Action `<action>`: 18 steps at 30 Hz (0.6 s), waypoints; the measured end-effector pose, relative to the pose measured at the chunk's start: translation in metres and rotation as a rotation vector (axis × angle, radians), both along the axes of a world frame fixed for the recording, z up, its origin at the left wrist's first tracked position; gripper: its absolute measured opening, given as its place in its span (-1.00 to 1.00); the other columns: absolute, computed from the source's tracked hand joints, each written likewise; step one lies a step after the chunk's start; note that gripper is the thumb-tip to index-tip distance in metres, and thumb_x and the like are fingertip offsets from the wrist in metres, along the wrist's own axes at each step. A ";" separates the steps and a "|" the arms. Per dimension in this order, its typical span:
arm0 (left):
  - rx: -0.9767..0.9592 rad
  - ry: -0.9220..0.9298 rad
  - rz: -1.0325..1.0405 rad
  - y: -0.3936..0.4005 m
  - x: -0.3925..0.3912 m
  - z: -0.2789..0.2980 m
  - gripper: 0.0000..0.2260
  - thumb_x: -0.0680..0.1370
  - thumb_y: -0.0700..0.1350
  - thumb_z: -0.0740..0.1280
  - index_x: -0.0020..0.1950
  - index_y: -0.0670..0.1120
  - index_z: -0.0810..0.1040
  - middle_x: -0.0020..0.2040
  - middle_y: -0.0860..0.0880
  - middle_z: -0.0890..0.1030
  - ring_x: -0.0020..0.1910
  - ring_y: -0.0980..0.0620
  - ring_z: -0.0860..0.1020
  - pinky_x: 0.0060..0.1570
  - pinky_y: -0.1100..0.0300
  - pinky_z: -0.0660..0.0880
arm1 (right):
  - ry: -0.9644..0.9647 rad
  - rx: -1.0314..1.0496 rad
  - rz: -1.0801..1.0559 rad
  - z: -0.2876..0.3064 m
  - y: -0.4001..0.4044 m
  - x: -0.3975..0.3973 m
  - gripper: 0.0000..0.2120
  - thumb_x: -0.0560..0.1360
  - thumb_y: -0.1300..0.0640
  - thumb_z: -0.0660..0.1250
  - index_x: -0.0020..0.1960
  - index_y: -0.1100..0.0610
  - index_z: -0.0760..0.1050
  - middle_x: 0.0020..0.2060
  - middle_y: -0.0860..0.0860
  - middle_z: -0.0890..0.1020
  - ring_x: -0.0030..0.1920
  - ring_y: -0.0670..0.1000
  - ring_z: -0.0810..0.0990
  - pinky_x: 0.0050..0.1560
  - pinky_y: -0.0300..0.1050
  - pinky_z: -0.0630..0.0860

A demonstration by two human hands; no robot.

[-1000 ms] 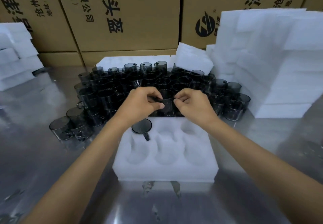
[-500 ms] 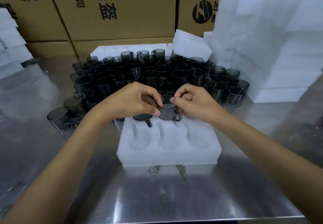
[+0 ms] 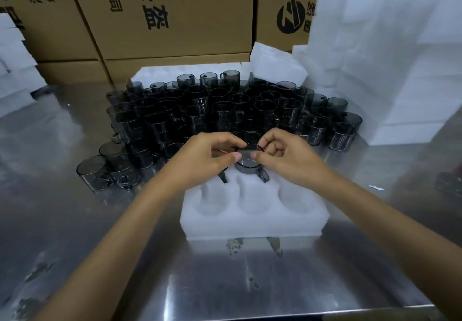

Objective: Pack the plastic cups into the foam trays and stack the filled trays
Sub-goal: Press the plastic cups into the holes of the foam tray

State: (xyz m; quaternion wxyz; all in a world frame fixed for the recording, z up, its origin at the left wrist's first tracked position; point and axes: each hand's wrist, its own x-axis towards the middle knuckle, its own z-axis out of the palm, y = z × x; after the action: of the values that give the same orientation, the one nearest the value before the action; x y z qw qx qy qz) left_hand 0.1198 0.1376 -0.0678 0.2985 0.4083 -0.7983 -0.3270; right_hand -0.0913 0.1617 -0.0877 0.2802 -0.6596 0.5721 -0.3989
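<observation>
While most of the work lies ahead of you, start your look at the far left, where a few white foam pieces (image 3: 15, 70) sit stacked at the edge of the steel desk (image 3: 62, 220). Next comes the big crowd of smoky plastic cups (image 3: 200, 110), standing loose on the desk and waiting to be packed, with cardboard boxes (image 3: 175, 13) walled up behind them. Your left hand (image 3: 200, 158) pinches the rim of one cup (image 3: 250, 164) with thumb and fingertip, its grip clamped on that cup. The cup sits at the middle pocket of the far row of the foam tray (image 3: 252, 223), partly down in the pocket by the look of it, with its handle pointing toward you. A dark handle (image 3: 222, 176) showing just under your left hand suggests another cup already sits in the far left pocket, though the hand covers most of it. Your right hand (image 3: 287, 158) pinches the same rim from the other side, likewise clamped on the cup. All three near pockets are bare, and the far right one is hidden. Further right stands a tall pile of foam trays (image 3: 390, 65); whether any are filled I cannot tell. So this tray is barely begun, and its stacking comes later.
</observation>
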 end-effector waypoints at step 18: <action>-0.298 -0.575 -0.142 0.010 0.006 -0.029 -0.51 0.65 0.17 -0.09 0.60 0.17 0.08 0.57 0.29 0.05 0.55 0.34 -0.16 0.49 0.25 -0.34 | 0.795 -0.150 0.285 -0.005 0.039 -0.014 -0.49 0.70 -0.01 -0.04 0.63 0.03 0.04 0.61 -0.12 0.04 0.59 -0.19 -0.15 0.57 -0.09 -0.06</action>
State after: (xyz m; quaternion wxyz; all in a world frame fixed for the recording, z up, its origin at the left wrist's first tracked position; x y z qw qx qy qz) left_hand 0.1261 0.1477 -0.0970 0.0937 0.3792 -0.9154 -0.0980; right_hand -0.1057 0.2004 -0.0923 0.0415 -0.8531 0.5080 -0.1117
